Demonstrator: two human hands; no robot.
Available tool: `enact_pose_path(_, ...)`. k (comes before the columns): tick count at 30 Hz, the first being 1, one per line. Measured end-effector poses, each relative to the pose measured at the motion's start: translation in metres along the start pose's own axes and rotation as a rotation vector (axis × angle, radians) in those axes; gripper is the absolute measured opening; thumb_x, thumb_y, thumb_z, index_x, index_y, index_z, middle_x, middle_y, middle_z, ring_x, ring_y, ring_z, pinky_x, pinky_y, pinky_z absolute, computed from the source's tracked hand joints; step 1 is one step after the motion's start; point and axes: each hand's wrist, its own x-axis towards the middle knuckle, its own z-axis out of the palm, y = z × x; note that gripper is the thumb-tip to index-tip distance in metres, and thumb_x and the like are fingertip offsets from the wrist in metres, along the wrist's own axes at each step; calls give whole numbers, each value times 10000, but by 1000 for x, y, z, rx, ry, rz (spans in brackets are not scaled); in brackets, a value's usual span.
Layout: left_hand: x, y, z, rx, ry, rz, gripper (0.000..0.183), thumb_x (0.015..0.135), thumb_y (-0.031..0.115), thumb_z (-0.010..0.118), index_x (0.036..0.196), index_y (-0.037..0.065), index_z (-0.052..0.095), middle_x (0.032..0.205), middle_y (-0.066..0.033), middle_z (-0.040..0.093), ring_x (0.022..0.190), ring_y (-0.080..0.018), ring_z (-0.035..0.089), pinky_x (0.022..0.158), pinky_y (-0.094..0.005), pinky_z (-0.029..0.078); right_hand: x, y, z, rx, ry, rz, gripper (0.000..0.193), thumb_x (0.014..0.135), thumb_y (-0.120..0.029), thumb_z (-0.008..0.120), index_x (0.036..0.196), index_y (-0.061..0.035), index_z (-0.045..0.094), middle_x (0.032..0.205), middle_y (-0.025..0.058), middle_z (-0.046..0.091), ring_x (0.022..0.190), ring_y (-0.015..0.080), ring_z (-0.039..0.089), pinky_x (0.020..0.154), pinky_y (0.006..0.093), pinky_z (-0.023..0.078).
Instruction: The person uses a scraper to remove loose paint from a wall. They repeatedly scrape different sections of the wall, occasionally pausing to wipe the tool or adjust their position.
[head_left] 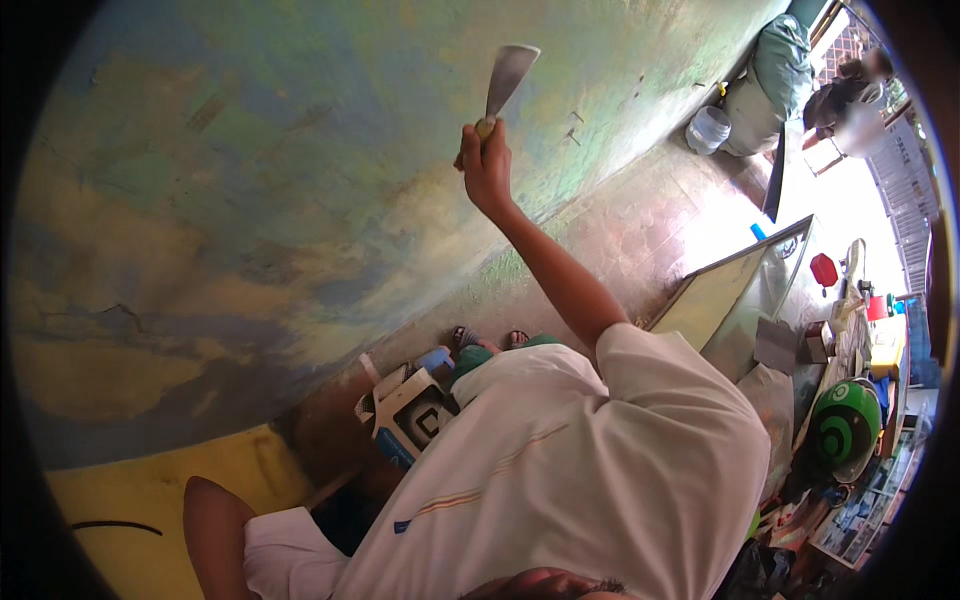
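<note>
My right hand [487, 170] is raised in front of the painted wall [260, 200], its fingers wrapped round the handle of a putty knife [511, 72]. The flared metal blade points up and away from me. Whether the blade touches the wall, I cannot tell. On my left, the bent elbow and short white sleeve show at the lower edge, while my left hand is out of view. Patches of green, blue and yellowish paint cover the wall, with a crack low on its left side.
Nails [573, 134] stick out of the wall. By my feet stands a printed box [408, 412]. To the right are a glass-topped cabinet [735, 285] and a green helmet [845, 425] among clutter. Farther off are a whitish bucket [708, 130], large sacks [778, 75] and another person [848, 100].
</note>
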Motion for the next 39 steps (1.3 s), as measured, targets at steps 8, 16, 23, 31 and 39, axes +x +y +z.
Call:
enact_pose_path(8,46,20,10,5,-265,151,243,903,200,630,1057,27,558,753,-66,598,652,-205,586,676,-353,475,-60,27,-3,-504,-279,201,306,1011,-296,538,991,-5,446,652,171,624,577,326,651,526,428,484)
enact_pose_path(16,42,17,7,44,-271,131,198,890,168,613,1018,39,534,713,-68,573,600,-211,557,611,-354,453,-42,4,-6,-286,-214,185,266,1013,-257,515,1024,3,458,704,175,652,687,333,678,612,426,496)
enact_pose_path(23,23,18,-10,91,-226,85,163,880,140,598,983,49,512,678,-70,550,555,-215,531,554,-356,434,9,4,19,-383,-250,40,229,1005,-210,529,997,2,443,692,187,631,658,355,654,578,453,478)
enact_pose_path(31,-89,11,-50,233,1,-397,130,867,107,581,944,60,487,638,-73,525,504,-220,501,489,-357,412,-44,-24,-5,-593,-165,75,545,978,-183,575,1481,-137,370,706,207,618,613,342,623,587,416,476)
enact_pose_path(39,-237,-76,119,-184,747,-1027,389,949,247,564,1211,-38,533,881,-181,671,814,-270,668,829,-429,557,-11,-48,10,-669,-121,-124,481,970,-185,585,1432,-294,505,754,106,633,627,309,616,580,418,477)
